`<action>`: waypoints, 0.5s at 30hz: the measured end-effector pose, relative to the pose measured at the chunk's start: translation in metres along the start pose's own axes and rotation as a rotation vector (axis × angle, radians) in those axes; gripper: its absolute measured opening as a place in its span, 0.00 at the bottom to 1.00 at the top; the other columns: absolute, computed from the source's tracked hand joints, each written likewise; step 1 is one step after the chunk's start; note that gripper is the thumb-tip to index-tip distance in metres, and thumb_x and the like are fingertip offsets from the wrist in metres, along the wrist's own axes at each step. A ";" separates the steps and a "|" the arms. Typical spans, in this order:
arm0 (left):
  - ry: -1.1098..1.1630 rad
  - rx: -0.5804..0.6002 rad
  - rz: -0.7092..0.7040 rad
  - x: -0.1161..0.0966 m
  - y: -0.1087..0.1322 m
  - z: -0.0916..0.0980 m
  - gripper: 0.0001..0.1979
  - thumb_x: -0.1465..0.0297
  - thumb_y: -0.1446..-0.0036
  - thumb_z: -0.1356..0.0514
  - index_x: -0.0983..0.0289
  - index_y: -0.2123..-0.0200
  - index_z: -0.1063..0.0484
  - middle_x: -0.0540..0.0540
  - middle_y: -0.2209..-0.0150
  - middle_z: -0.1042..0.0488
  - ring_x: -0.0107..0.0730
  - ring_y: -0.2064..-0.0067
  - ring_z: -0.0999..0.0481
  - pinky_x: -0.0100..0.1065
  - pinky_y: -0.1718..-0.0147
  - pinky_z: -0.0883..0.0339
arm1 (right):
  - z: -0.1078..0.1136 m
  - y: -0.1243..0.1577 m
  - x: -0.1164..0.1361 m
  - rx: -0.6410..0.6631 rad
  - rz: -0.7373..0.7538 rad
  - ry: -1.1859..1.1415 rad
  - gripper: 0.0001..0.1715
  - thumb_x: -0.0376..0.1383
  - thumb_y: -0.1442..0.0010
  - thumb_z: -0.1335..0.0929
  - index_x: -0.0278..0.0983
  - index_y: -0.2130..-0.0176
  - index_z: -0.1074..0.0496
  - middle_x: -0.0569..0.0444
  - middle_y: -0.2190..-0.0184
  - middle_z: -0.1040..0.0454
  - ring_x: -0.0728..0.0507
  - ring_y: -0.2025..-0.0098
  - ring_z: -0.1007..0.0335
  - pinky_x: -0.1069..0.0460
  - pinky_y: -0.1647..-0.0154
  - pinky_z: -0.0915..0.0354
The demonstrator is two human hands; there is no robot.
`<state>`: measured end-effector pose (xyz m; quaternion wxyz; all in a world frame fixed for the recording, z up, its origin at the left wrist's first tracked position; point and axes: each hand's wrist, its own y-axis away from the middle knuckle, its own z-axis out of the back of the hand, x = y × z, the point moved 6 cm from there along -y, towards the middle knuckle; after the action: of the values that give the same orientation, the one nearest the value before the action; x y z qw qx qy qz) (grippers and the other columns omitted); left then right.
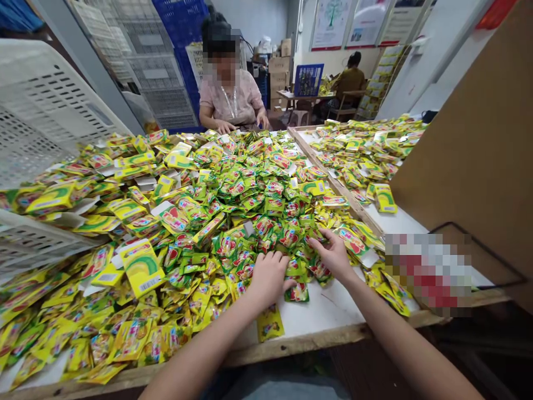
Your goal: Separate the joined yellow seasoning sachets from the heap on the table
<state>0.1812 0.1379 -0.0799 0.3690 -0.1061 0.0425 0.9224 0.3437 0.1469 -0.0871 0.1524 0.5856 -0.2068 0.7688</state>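
Observation:
A deep pile of small green and yellow sachets (233,200) covers the white table (328,316). My left hand (268,278) rests knuckles up on the near edge of the pile, its fingers curled into the sachets. My right hand (333,253) lies just to its right, fingers spread over several sachets. One sachet (296,292) lies between the two hands and another (270,323) sits alone on the bare table near my left forearm. Flat yellow cartons (141,266) are mixed into the heap on the left.
White plastic crates (37,111) lean over the pile at the left. A person (229,94) sits across the table with both hands on the sachets. A brown board (478,150) stands at the right. Another person (350,80) sits at a far table.

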 end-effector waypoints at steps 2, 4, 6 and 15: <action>0.013 0.017 -0.018 0.007 0.005 0.003 0.23 0.56 0.47 0.38 0.62 0.51 0.32 0.57 0.54 0.27 0.44 0.52 0.29 0.44 0.55 0.38 | 0.009 0.001 0.009 -0.020 -0.020 -0.045 0.26 0.53 0.58 0.30 0.37 0.65 0.31 0.50 0.68 0.26 0.44 0.73 0.31 0.48 0.71 0.33; 0.026 0.026 -0.022 0.012 0.012 0.005 0.24 0.58 0.48 0.37 0.61 0.50 0.33 0.57 0.52 0.28 0.43 0.50 0.30 0.43 0.55 0.38 | 0.030 0.011 0.026 -0.030 -0.030 -0.093 0.25 0.52 0.59 0.29 0.39 0.67 0.32 0.52 0.70 0.26 0.43 0.72 0.30 0.48 0.69 0.32; 0.050 0.025 -0.016 0.014 0.017 0.005 0.24 0.60 0.48 0.36 0.62 0.49 0.34 0.58 0.50 0.29 0.43 0.49 0.31 0.43 0.54 0.39 | 0.058 0.036 0.045 0.100 -0.042 -0.125 0.20 0.49 0.60 0.27 0.40 0.70 0.31 0.54 0.73 0.26 0.42 0.72 0.29 0.48 0.68 0.32; 0.122 -0.044 -0.053 0.018 0.022 0.003 0.24 0.64 0.47 0.36 0.62 0.48 0.35 0.58 0.50 0.28 0.44 0.49 0.31 0.43 0.53 0.41 | 0.064 0.212 -0.048 0.729 -0.431 0.326 0.20 0.38 0.53 0.32 0.33 0.59 0.24 0.42 0.56 0.24 0.37 0.54 0.29 0.45 0.52 0.35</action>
<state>0.1528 0.1341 -0.0807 0.3878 -0.1715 0.0418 0.9047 0.3094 -0.0688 -0.1482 0.1233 0.5020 0.2306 0.8244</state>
